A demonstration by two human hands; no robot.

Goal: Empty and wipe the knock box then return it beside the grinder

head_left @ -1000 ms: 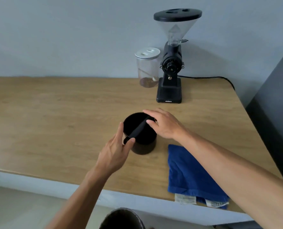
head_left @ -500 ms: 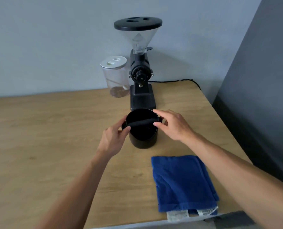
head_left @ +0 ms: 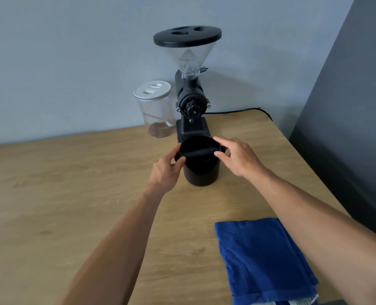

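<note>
Hiding grinder [head_left: 191, 102] base: hand-held knock box [head_left: 201, 170].

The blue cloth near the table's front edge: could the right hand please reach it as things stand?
Probably yes: the blue cloth lies uncovered under the right forearm, but the right hand must first let go of the knock box.

Both bare forearms extend forward, the left hand [head_left: 165, 170] and right hand [head_left: 237, 158] facing each other, fingers and thumbs pinched closed on opposite ends of a bar.
</note>
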